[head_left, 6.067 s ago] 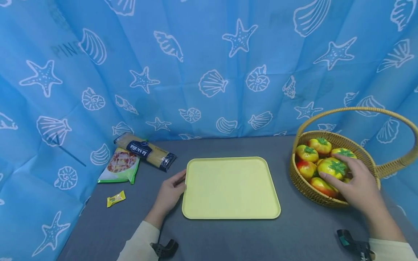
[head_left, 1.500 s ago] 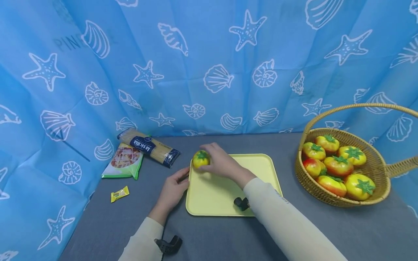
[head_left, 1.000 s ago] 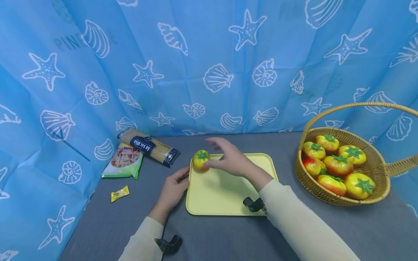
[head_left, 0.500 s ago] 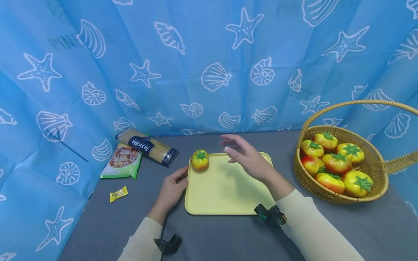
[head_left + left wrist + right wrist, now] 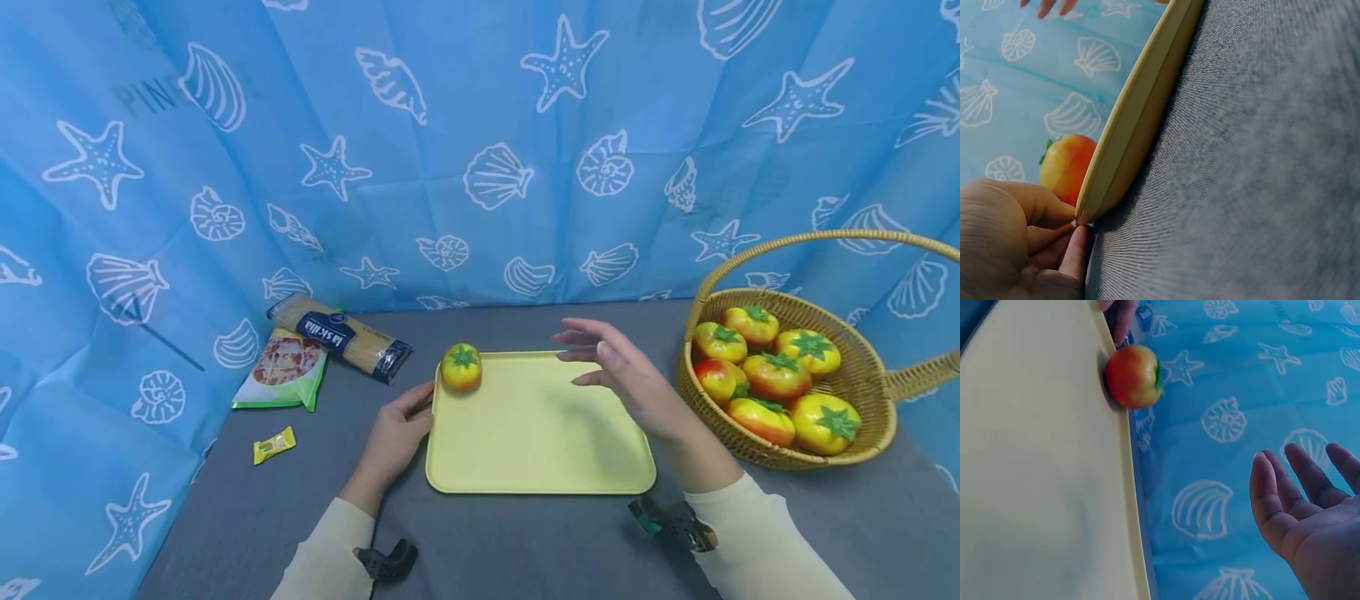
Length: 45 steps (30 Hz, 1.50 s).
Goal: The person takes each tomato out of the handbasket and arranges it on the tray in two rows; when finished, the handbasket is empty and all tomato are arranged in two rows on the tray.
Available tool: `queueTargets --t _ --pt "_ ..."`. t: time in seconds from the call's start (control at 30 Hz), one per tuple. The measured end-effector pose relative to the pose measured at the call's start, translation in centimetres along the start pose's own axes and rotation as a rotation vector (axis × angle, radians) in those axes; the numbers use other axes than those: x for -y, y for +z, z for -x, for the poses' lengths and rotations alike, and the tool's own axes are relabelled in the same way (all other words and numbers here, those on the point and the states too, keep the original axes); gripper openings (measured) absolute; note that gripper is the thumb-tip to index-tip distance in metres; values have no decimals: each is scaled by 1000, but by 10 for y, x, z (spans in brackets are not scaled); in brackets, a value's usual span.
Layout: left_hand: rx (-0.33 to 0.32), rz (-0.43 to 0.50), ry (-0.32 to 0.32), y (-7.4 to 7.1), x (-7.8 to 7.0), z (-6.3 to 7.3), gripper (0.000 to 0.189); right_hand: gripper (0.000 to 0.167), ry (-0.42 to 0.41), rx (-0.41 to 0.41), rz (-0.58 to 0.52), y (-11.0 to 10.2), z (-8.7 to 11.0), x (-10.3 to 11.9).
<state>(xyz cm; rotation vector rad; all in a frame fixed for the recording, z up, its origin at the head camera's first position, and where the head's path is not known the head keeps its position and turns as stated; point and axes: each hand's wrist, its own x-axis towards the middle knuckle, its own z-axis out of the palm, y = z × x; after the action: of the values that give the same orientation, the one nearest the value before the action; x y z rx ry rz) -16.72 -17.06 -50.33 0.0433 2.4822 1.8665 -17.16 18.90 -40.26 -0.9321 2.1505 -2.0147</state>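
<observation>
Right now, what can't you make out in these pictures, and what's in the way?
Head view: part of the basket handle, cut off by the right edge.
Head view: top of the green-edged packet, covered by the pasta bag.
Head view: print on the yellow wrapper, too small to read.
Left wrist view: part of the lone fruit, behind the tray and left hand.

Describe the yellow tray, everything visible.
The tray is pale yellow and rectangular, with rounded corners, a low raised rim and a smooth, plain surface that looks like plastic. It lies flat on the grey table surface. The left hand grips its left edge. One red-and-yellow fruit with a green leafy top sits in its far-left corner. The right hand hovers over its right side without touching it, hiding the far-right corner in the head view.
</observation>
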Motion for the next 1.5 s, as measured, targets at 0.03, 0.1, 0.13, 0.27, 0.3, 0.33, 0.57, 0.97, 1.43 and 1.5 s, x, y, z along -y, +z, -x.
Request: queueTargets --t 0.03,0.1,0.13,0.27,0.3,0.33,0.57,0.97,1.43,1.5 --pt "-1 -4 -2 0 0 0 51 51 -3 -4 -5 -3 4 2" --pt "-1 -10 -3 0 0 0 51 51 -5 -10 -19 -9 11 6" --pt "0 -9 -3 0 0 0 51 51 -3 -16 -25 -13 14 8" --pt "0 -2 4 0 2 -1 50 50 -6 -46 -42 -25 26 16" --pt "0 0 5 0 2 -1 50 50 -9 -58 -44 -29 28 18" --pt "0 3 6 0 3 -1 50 50 -9 -70 -44 -32 31 20" --pt "-5 -5 2 0 2 0 51 53 -17 -128 -58 -60 50 25" --pt "-13 -4 -6 1 2 0 50 53 -121 -220 -165 -107 79 19" --pt "-9 -16 0 1 2 0 50 47 22 -429 -82 -142 102 0" --pt "-11 -18 -5 0 1 1 51 46 49 -438 -81 -145 103 -4"
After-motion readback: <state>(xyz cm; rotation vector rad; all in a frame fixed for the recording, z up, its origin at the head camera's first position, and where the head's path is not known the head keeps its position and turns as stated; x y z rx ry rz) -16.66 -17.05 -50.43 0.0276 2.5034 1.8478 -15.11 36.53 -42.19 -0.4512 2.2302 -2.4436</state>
